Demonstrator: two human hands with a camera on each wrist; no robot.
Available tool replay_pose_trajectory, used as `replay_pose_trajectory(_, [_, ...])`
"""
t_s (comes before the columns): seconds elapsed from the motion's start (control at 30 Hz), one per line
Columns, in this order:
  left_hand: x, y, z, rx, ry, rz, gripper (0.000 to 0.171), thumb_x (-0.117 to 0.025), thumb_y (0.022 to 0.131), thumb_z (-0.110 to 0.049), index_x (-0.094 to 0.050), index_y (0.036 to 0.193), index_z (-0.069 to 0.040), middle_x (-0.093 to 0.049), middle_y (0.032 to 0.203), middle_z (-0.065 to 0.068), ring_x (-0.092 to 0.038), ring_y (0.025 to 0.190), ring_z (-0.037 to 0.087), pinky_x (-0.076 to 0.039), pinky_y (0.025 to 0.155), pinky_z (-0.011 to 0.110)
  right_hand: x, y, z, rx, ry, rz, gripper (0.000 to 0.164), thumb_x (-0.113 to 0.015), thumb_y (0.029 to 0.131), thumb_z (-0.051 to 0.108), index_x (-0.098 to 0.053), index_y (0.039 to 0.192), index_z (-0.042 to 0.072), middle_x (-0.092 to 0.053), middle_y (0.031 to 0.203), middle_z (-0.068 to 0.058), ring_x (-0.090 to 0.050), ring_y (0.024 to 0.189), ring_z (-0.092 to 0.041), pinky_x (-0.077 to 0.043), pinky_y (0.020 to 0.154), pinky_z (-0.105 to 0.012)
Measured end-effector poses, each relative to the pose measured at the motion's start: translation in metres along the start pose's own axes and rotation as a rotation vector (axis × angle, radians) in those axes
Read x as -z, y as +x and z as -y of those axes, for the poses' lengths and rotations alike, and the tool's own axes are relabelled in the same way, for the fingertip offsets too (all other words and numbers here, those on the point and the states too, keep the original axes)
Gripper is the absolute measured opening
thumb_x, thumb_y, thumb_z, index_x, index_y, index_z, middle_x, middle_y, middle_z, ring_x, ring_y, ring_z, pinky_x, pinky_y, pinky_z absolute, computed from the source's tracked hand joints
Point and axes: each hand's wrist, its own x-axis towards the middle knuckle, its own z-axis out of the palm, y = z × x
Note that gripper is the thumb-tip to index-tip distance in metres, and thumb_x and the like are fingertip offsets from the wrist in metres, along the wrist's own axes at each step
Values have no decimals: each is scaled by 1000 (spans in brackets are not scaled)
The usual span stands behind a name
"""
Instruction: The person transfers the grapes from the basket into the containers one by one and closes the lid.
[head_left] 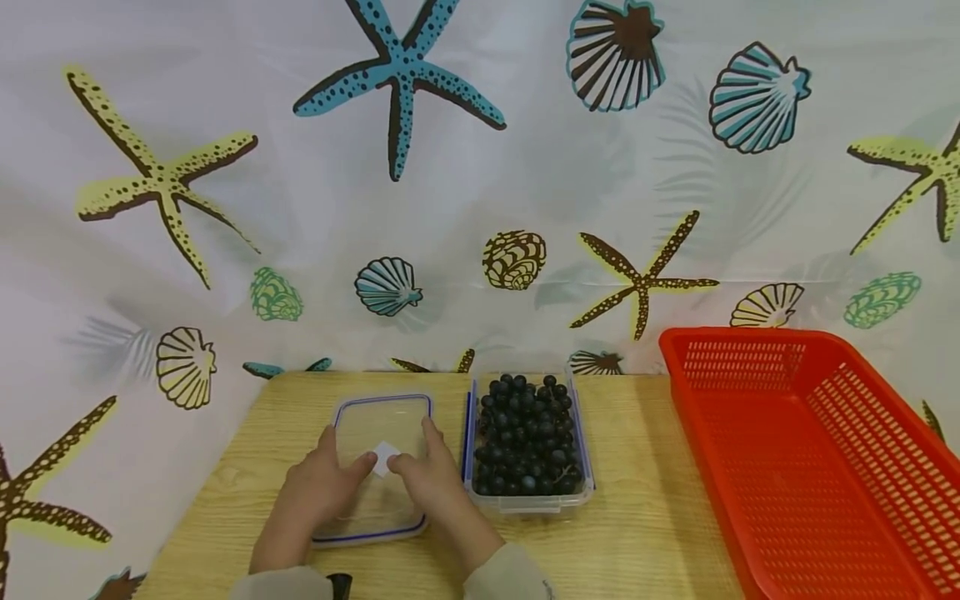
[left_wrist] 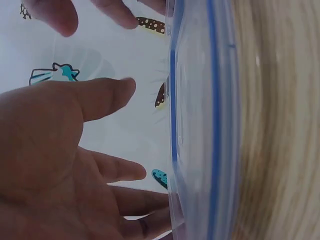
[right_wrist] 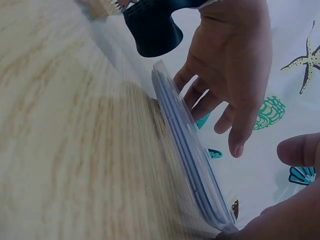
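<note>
A clear plastic lid (head_left: 352, 500) with a blue seal lies flat on the table, a small white square (head_left: 386, 458) at its middle. Over its left half is my left hand (head_left: 322, 483), thumb pointing inward towards the square. My right hand (head_left: 435, 479) is over the right edge, its thumb tip beside the square. In the left wrist view the left thumb stands clear of the lid (left_wrist: 195, 110), while the lower fingers reach its edge. The right wrist view shows the lid (right_wrist: 187, 150) edge-on between both hands. Neither hand visibly grips it.
Right of the lid stands a clear container (head_left: 528, 503) full of dark grapes (head_left: 525, 433). A red perforated basket (head_left: 780, 433) takes up the right side. Behind the wooden table (head_left: 630, 533) hangs a sheet (head_left: 480, 167) printed with shells and starfish.
</note>
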Motion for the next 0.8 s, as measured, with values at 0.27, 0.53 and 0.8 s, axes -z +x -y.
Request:
replay_pose_trajectory(0.27, [6, -5, -9, -22, 49, -161, 84, -53, 102, -39, -16, 150, 19, -42, 131, 51, -47, 115, 66, -43, 90, 68, -1, -7, 11, 46, 14, -4, 80, -71, 87, 8, -34, 158, 9, -30, 160, -20, -25, 145, -45, -28, 109, -65])
replay_pose_trajectory(0.53, [16, -16, -27, -37, 36, -257, 81, -54, 102, -36, -16, 152, 15, -44, 128, 50, -54, 109, 62, -47, 82, 68, 3, -15, 23, 84, 7, -41, 81, -71, 86, 10, -35, 158, 18, -29, 161, -14, -27, 144, -43, -29, 106, -68])
replay_pose_trajectory(0.8, [21, -25, -39, -56, -40, -327, 82, -53, 103, -37, -10, 155, 10, -41, 133, 47, -52, 110, 63, -46, 79, 70, 9, -20, 38, 125, 71, -94, 78, -70, 86, 8, -38, 157, 19, -29, 161, -10, -27, 145, -38, -28, 109, -65])
